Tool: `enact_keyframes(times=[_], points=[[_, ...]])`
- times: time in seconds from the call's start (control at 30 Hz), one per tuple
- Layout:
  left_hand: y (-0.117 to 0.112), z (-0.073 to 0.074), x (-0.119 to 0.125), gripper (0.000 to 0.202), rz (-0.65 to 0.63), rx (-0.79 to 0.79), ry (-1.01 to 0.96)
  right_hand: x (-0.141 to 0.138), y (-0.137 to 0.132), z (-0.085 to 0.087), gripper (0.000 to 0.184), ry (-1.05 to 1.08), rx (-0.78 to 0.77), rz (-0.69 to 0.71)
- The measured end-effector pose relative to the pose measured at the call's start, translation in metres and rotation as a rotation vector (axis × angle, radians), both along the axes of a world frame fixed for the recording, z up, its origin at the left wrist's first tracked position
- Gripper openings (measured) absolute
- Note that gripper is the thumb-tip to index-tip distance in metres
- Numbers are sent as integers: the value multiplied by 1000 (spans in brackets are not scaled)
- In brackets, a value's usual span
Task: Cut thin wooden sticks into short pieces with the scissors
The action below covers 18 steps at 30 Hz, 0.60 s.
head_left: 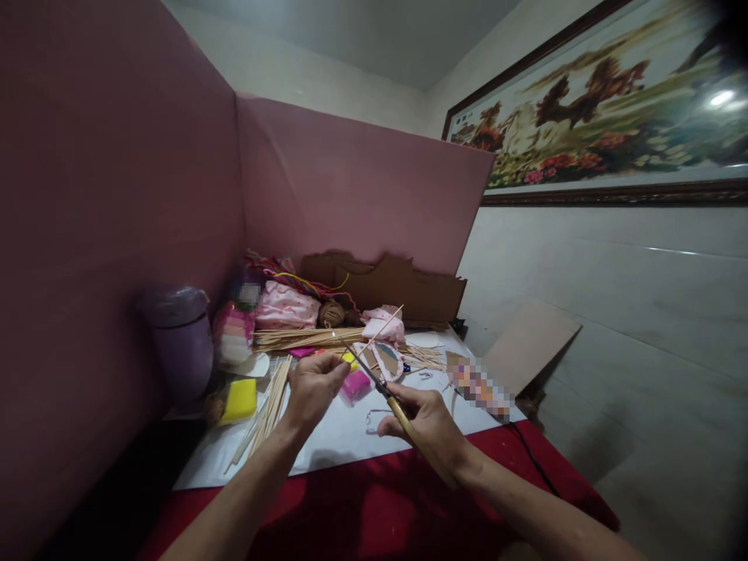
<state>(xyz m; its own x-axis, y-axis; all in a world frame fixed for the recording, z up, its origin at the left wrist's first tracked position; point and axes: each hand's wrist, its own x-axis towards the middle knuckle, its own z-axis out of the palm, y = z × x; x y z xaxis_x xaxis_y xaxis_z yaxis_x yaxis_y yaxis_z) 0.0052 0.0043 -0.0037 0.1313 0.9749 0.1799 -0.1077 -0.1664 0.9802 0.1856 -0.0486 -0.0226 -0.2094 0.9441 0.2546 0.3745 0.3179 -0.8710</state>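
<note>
My left hand (315,386) is closed in a pinch near the middle of the table. A thin wooden stick (382,329) slants up and right from its fingertips. My right hand (429,421) is wrapped round a yellowish handle (409,427) belonging to a slim tool with a long, narrow dark blade (367,369). That blade points up and left, crossing close to the stick; whether they touch, I cannot tell. Behind the hands lie a magenta packet (355,386) and a round cardboard piece (379,361) with a pale pink-patterned edge.
Bundled sticks (269,413) lie left, beside a yellow block (239,400) and purple lidded container (182,343). Farther back are a twine ball (332,313), pink-patterned cloth (286,305) and torn cardboard (386,288). White paper (327,452) covers part of the red cloth (362,506).
</note>
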Motion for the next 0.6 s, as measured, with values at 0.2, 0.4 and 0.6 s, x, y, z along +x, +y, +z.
enact_keyframes(times=[0.2,0.4,0.6], points=[[7,4,-7,37,-302,-272,-148,3,0,2,36,-7,-13,30],[2,-5,4,30,-47,-20,-25,4,2,7,35,11,-43,9],[-3,-9,6,28,261,409,281,1,1,3,34,53,-76,7]])
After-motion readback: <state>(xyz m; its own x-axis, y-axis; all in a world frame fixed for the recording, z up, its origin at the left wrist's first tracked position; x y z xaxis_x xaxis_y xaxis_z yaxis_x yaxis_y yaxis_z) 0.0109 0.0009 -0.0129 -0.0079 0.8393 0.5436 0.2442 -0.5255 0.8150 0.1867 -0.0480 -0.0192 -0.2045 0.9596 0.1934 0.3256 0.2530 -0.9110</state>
